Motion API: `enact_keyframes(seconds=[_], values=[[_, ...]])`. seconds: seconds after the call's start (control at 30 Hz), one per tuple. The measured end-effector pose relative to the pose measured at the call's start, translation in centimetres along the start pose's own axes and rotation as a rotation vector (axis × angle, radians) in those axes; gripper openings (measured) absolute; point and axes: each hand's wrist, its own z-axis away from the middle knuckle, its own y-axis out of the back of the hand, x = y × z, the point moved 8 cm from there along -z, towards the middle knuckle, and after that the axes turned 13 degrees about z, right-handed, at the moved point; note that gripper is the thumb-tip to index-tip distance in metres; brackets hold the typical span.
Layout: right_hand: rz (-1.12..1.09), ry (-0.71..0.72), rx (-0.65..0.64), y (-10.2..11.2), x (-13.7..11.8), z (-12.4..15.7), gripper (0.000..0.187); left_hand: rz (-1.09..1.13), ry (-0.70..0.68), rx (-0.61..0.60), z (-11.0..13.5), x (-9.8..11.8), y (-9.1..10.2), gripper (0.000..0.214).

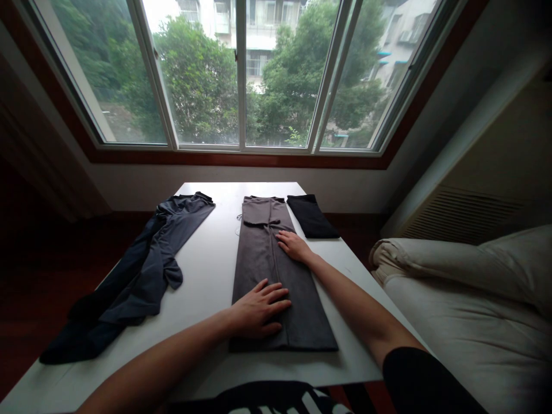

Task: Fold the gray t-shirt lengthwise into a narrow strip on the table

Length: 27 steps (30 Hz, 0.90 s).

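Observation:
A pair of grey trousers lies lengthwise on the white table, its legs laid together and the waist end towards the window. My left hand rests flat on the lower legs, fingers spread. Farther up, my right hand lies on the right edge of the trousers below the waist, its fingers stretched out. Neither hand grips the cloth. A thin drawstring loop shows at the left of the waist. Just right of the waist sits a folded black garment.
Along the table's left side, a loose heap of dark blue-grey clothes hangs partly over the edge. To the right stands a pale sofa. Beyond the table's far end are a wall and a wide window.

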Motion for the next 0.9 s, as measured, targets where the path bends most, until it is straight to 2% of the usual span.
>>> enact_keyframes(seconds=[0.1, 0.23, 0.37, 0.57, 0.67, 0.77, 0.9], values=[[-0.022, 0.022, -0.040, -0.2, 0.4, -1.2, 0.048, 0.015, -0.034, -0.027, 0.0, 0.8, -0.3, 0.066], [-0.002, -0.115, -0.076, -0.8, 2.0, -3.1, 0.050, 0.021, -0.036, -0.044, 0.2, 1.2, -0.5, 0.065], [0.042, -0.212, -0.072, -1.0, 2.4, -4.5, 0.050, 0.020, -0.030, -0.058, 0.2, 1.2, -0.6, 0.065], [0.067, -0.355, -0.007, -0.9, 2.8, -4.8, 0.055, 0.016, -0.030, -0.055, 0.2, 1.1, -0.6, 0.066], [0.048, -0.315, 0.018, -0.7, 2.4, -4.6, 0.063, 0.022, -0.031, -0.056, 0.1, 1.1, -0.6, 0.066], [0.011, -0.233, -0.032, -1.0, 1.8, -4.5, 0.057, 0.028, -0.029, -0.053, 0.1, 1.0, -0.5, 0.066], [-0.026, -0.162, -0.024, -0.5, 1.2, -4.4, 0.049, 0.040, -0.033, -0.049, 0.0, 1.1, -0.4, 0.065]])
